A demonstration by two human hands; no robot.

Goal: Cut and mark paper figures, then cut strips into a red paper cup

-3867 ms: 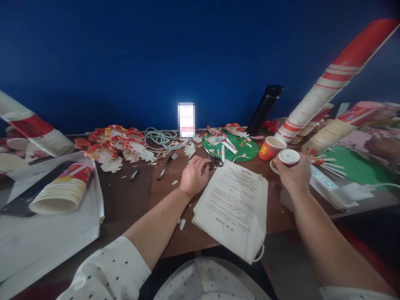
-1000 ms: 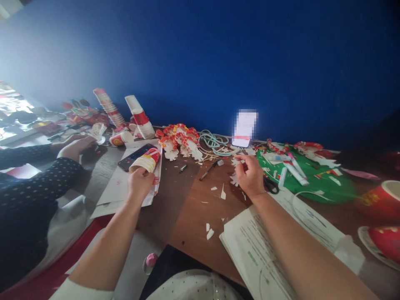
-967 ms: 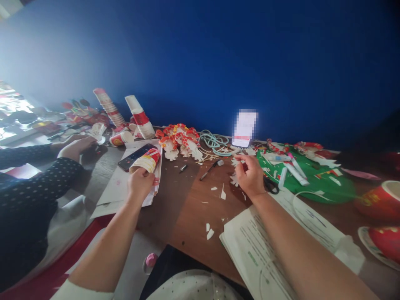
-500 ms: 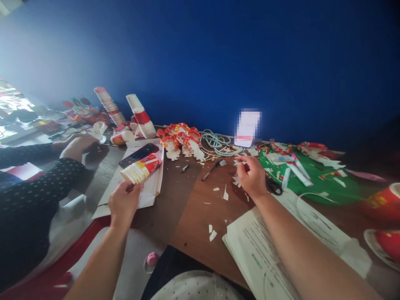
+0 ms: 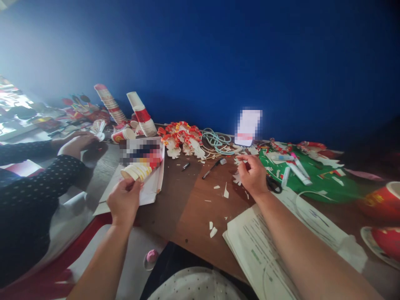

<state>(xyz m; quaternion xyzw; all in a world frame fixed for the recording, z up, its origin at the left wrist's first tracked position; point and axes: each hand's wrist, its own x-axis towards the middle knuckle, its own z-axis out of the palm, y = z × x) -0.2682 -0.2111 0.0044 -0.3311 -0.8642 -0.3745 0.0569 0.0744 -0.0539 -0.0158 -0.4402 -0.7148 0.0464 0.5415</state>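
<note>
At centre left, the left hand (image 5: 123, 201) fingers pinch the rim of the stacked paper cups (image 5: 137, 170), while the right hand (image 5: 253, 177) fingers curl loosely over paper scraps (image 5: 236, 178) on the worktop (image 5: 193, 208).

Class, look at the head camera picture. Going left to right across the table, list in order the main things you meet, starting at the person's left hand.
Left hand → lying stack of paper cups → black pen → right hand → scissors → green sheet → red paper cup.
</note>
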